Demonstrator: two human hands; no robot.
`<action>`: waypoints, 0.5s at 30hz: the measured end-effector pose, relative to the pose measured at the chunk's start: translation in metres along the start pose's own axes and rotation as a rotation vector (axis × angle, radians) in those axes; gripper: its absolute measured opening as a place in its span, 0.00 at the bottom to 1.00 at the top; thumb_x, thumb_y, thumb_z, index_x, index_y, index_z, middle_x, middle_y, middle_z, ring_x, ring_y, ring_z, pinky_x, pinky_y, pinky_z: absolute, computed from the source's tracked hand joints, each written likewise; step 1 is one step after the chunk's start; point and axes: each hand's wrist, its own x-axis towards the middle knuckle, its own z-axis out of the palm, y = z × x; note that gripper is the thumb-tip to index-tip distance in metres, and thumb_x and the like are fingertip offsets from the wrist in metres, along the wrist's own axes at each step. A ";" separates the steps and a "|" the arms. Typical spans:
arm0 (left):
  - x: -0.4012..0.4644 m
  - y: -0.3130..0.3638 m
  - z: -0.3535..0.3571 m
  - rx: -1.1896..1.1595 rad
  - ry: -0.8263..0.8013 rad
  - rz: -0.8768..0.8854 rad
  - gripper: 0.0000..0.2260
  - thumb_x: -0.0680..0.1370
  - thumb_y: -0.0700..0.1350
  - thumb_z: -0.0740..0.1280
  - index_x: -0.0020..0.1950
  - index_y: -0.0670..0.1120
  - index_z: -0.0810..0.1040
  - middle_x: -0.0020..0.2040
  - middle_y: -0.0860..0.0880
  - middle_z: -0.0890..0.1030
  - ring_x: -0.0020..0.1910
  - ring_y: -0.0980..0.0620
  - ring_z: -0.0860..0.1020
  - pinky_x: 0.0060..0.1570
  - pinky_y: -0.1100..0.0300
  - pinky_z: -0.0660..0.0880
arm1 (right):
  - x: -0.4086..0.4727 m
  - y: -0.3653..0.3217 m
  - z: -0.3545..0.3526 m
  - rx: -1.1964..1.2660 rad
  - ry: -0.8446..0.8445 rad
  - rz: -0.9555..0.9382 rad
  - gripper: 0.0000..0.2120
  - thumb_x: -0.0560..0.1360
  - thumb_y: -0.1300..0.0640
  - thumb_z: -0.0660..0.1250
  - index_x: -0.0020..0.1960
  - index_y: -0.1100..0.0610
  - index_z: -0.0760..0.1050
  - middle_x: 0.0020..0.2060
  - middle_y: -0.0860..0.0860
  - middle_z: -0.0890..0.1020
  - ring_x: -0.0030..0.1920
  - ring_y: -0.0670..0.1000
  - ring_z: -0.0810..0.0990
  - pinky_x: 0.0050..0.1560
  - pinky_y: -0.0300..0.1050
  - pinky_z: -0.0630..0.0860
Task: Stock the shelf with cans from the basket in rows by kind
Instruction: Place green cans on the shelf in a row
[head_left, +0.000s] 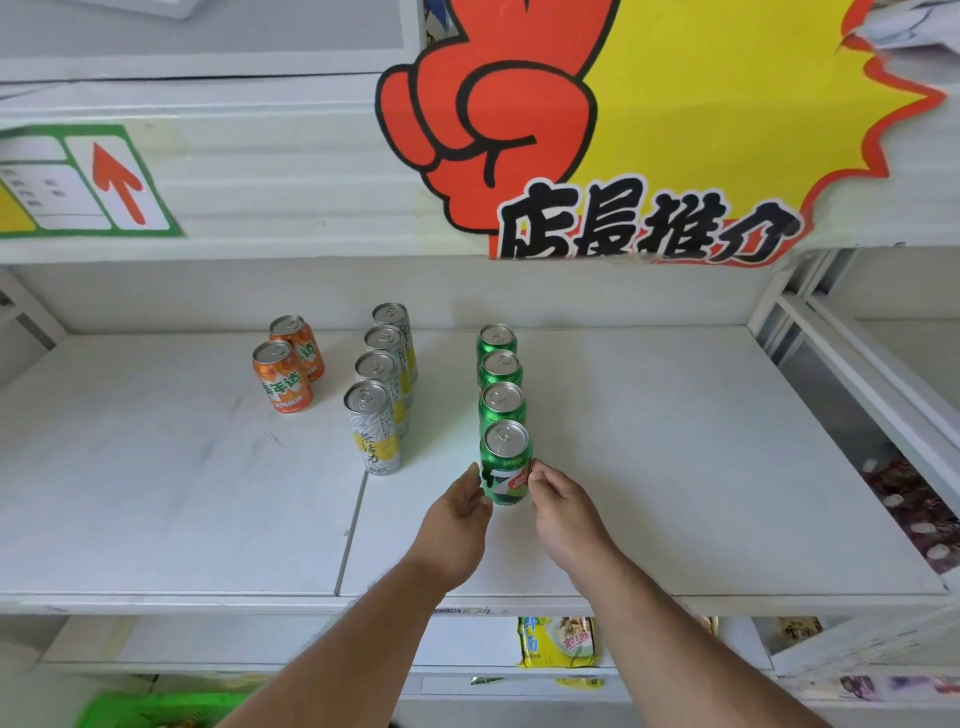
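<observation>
front green can (505, 467) upright on shelf (649, 467), left hand (457, 525) and right hand (563, 512) pinching its sides, forearms outstretched

My hands frame a green can (506, 470); orange cans (283, 376), silver-and-yellow cans (375, 428), white shelf (156, 493), yellow-and-red sign (649, 104)

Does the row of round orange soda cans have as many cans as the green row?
No, the orange cans number two, the green cans four.

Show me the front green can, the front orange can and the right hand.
front green can (505, 446): head view, on its upper side wall.
front orange can (283, 384): head view, on its label.
right hand (563, 512): head view, on its back.
</observation>
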 end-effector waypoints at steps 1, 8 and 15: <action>-0.004 0.001 -0.001 -0.021 0.010 -0.026 0.23 0.84 0.42 0.61 0.79 0.48 0.63 0.73 0.53 0.71 0.72 0.54 0.71 0.75 0.55 0.65 | -0.002 0.001 0.000 -0.006 0.010 0.011 0.13 0.86 0.53 0.57 0.46 0.49 0.77 0.35 0.40 0.75 0.38 0.41 0.70 0.42 0.39 0.67; -0.042 -0.005 -0.023 -0.041 0.096 -0.072 0.24 0.83 0.45 0.62 0.79 0.48 0.63 0.75 0.52 0.70 0.72 0.56 0.70 0.74 0.60 0.63 | -0.025 0.020 0.005 0.040 0.023 0.027 0.15 0.74 0.37 0.60 0.58 0.41 0.73 0.48 0.39 0.72 0.53 0.46 0.71 0.64 0.44 0.68; -0.082 -0.013 -0.052 -0.051 0.156 -0.029 0.23 0.82 0.44 0.64 0.78 0.50 0.66 0.73 0.54 0.72 0.69 0.58 0.72 0.71 0.61 0.65 | -0.077 0.002 0.025 0.064 0.081 -0.026 0.22 0.80 0.45 0.64 0.70 0.54 0.78 0.65 0.49 0.82 0.68 0.49 0.79 0.74 0.56 0.72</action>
